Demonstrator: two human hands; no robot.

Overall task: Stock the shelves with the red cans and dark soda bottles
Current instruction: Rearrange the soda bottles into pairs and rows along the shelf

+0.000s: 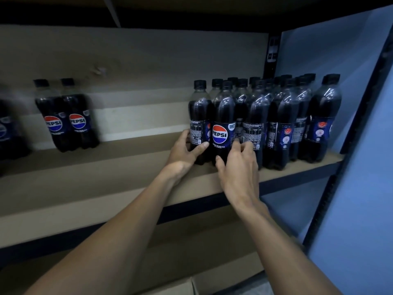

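At the bottom edge, nearest the camera, the flap of a brown cardboard box (187, 287) shows in dim light. Two bare forearms reach up and forward to a tan wooden shelf board (95, 184) with a dark metal front edge.

The left hand (185, 153) grips the text-side dark plastic soda bottle (200, 116), which is black-capped with its grey printed panel facing out. The hand sits low on the bottle, thumb across the front and fingers wrapped round the left side. Touching it on the right stands the logo-side dark plastic soda bottle (223, 111), black-capped, showing a round red, white and blue Pepsi badge. The right hand (239, 167) appears to hold this one near its base. Its thumb lies against the lower front and its curled fingers are tucked in at the bottle's right. The fingertips are partly hidden, so the grasp is not certain. Both bottles stand upright near the shelf's front edge.

Just beyond and to the right, a packed group of matching dark bottles (287, 116) fills the shelf in rows up to a blue side panel (350, 188). Well apart on the left stands a blurred pair of the same bottles (68, 120), logos outward. Part of another bottle (5, 130) shows at the frame's left edge. A beige back wall (148, 56) closes the shelf behind.
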